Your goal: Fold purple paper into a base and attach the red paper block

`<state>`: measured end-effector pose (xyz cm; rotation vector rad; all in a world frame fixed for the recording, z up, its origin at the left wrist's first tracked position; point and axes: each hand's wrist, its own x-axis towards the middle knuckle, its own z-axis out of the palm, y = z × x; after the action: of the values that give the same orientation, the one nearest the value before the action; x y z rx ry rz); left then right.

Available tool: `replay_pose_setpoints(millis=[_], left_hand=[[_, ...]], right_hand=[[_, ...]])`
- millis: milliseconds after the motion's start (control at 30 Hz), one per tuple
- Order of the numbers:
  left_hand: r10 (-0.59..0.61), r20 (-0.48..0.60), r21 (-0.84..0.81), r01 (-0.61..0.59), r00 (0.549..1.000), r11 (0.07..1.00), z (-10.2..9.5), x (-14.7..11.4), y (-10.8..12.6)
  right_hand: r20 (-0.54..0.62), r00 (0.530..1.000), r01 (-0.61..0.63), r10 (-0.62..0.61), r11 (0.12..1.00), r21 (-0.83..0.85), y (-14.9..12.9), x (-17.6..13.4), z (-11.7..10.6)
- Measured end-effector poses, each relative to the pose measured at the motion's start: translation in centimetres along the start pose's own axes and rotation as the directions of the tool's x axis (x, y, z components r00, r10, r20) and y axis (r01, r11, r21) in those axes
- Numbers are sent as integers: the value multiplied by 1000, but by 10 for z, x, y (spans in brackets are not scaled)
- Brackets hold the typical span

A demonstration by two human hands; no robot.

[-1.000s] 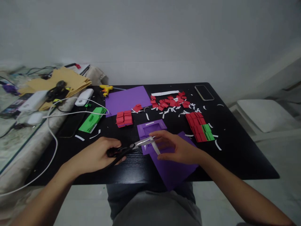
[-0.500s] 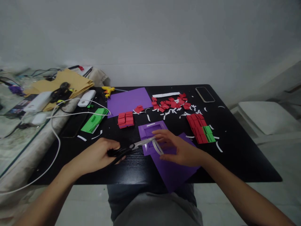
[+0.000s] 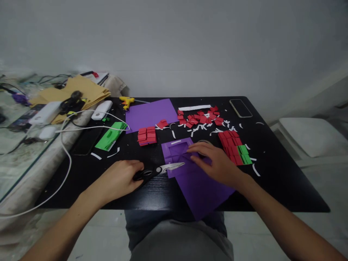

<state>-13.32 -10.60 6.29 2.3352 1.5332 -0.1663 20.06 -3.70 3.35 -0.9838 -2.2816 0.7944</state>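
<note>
In my left hand (image 3: 123,177) is a pair of black-handled scissors (image 3: 170,167), its blades pointing right over the purple paper. My right hand (image 3: 217,161) is bent over a purple paper frame (image 3: 166,149), fingertips near the frame's right side. A ring like a roll of tape (image 3: 204,141) shows at that hand, partly covered by the fingers. One short white strip (image 3: 176,142) lies along the frame's top edge. A larger purple sheet (image 3: 201,195) sits below the frame and overhangs the table's front edge.
Red folded pieces (image 3: 146,136), a red pile (image 3: 201,117) with white scraps, and a red-and-green block (image 3: 233,146) surround the work. Green strips (image 3: 111,136), a white cable (image 3: 67,159) and a yellow glue gun (image 3: 126,102) are leftward. A phone (image 3: 240,108) lies back right.
The scissor blades have drawn away from my right hand. The white-edged ring has shifted from below my fingers to the hand's far side, and my fingertips have come closer together over the frame.
</note>
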Motion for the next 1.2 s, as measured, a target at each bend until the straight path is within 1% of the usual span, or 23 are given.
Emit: replay_pose_setpoints(millis=[33, 100, 167, 267, 367, 467, 533, 567, 633, 667, 700, 767, 833, 900, 967, 1033, 1133, 1200], left_hand=[[0, 9, 20, -1, 1000, 1000, 0, 0, 1], [-1, 23, 50, 0, 1000, 999, 0, 1, 3], [-1, 28, 61, 0, 1000, 998, 0, 1, 5], [-4, 29, 56, 3, 1000, 998, 0, 1, 6], [-36, 49, 60, 33, 998, 998, 1, 1, 7], [-108, 73, 77, 102, 991, 992, 5, -1, 4], [-158, 82, 67, 153, 984, 986, 11, -4, -3], [-176, 81, 53, 172, 981, 984, 15, -7, -8], [-199, 73, 20, 198, 977, 980, 23, -13, -21], [-214, 63, 12, 214, 975, 977, 27, -16, -28], [-239, 51, 14, 238, 970, 971, 30, -19, -34], [-299, 36, 49, 297, 954, 954, 34, -24, -45], [-345, 32, 102, 341, 938, 935, 35, -27, -52], [-366, 33, 136, 359, 930, 923, 34, -28, -57], [-368, 25, 134, 361, 930, 923, 34, -28, -60], [-359, 12, 116, 356, 933, 927, 35, -28, -64], [-359, -12, 91, 359, 933, 929, 37, -28, -71], [-370, -35, 67, 371, 928, 926, 37, -29, -76]], right_hand=[[36, 999, 31, -33, 998, 50, -10, 1, 4], [86, 993, 80, -86, 994, 78, -23, 3, 12], [122, 986, 110, -117, 992, 62, -26, 4, 18], [143, 983, 113, -118, 993, 38, -22, 3, 23], [120, 982, 147, -148, 989, 20, -22, 1, 25], [21, 979, 203, -204, 979, 8, -25, -2, 27], [-61, 984, 174, -170, 983, 60, -25, -6, 27], [-87, 989, 131, -121, 985, 116, -24, -7, 27], [-81, 996, -21, 47, 956, 293, -20, -11, 25], [-46, 987, -121, 152, 909, 400, -18, -12, 25], [3, 967, -221, 254, 835, 504, -15, -14, 25], [112, 906, -369, 408, 632, 681, -10, -16, 26], [196, 855, -427, 480, 438, 791, -8, -17, 29], [239, 826, -434, 511, 305, 848, -8, -17, 33], [266, 810, -436, 522, 234, 869, -9, -16, 36], [291, 803, -442, 520, 190, 877, -11, -15, 38], [333, 798, -455, 502, 139, 880, -11, -15, 38], [343, 800, -454, 493, 122, 882, -11, -15, 37]])
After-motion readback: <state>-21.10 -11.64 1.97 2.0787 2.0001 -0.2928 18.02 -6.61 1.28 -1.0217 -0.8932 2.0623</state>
